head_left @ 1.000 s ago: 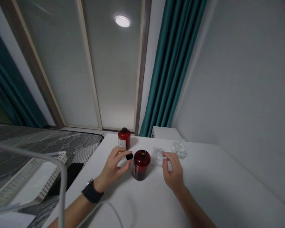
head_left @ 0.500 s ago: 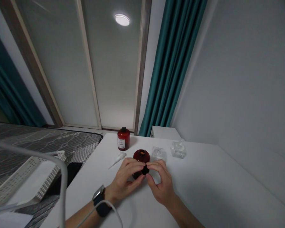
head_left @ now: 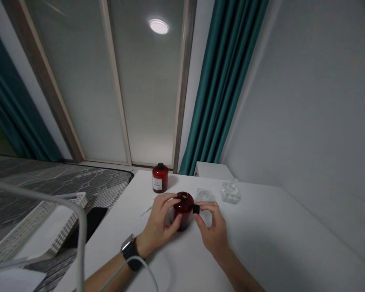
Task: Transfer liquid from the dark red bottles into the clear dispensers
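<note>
A dark red glass bottle (head_left: 185, 207) stands upright on the white table with its mouth uncovered. Its left side is held by my left hand (head_left: 160, 219), fingers at the shoulder and thumb low on the front. Between the thumb and fingertips of my right hand (head_left: 212, 229) is a small black bottle cap (head_left: 196, 209), just right of the bottle. Farther back stands a second red bottle (head_left: 160, 178), with a white label and a black cap on. A thin white object (head_left: 146, 211) lies partly hidden behind my left hand.
Clear plastic wrapping (head_left: 205, 195) lies behind my right hand, with a crumpled clear bag (head_left: 230, 192) to its right. A white perforated basket (head_left: 61, 227) sits left of the table. A pale cable (head_left: 82, 243) crosses the lower left foreground.
My hands have parted. The right has carried the cap from in front of the bottle to its right side, and the left has moved onto the bottle's side.
</note>
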Demonstrator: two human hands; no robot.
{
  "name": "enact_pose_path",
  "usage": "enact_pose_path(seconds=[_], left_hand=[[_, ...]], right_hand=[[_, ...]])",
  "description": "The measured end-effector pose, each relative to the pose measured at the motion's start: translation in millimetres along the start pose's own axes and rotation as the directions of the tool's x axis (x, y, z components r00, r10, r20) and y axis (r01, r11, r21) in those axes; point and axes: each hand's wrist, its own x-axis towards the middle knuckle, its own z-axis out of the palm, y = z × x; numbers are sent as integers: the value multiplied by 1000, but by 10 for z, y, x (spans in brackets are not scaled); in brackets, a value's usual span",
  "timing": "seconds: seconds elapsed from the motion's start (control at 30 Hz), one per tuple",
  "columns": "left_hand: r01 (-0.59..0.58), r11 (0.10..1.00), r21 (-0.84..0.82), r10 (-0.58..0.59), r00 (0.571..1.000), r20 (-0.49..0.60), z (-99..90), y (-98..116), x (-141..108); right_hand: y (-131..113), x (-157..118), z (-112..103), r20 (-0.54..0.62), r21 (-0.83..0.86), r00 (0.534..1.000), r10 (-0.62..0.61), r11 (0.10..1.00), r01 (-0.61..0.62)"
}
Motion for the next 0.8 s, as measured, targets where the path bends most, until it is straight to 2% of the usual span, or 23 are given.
enact_pose_path(seconds=[0.23, 0.43, 0.6, 0.8], left_hand=[[-43, 999, 22, 42, 998, 49, -19, -83, 26], [-44, 999, -15, 45, 997, 60, -36, -91, 26], [-34, 998, -43, 37, 997, 71, -53, -95, 47], [-9, 996, -88, 15, 998, 68, -27, -94, 84]], right_hand=[[18, 226, -31, 9, -83, 997, -73, 994, 73], [-86, 444, 124, 97, -58, 993, -70, 995, 76], [-105, 430, 259, 123, -47, 992, -10, 999, 16], [-102, 330, 287, 134, -20, 989, 58, 998, -56]])
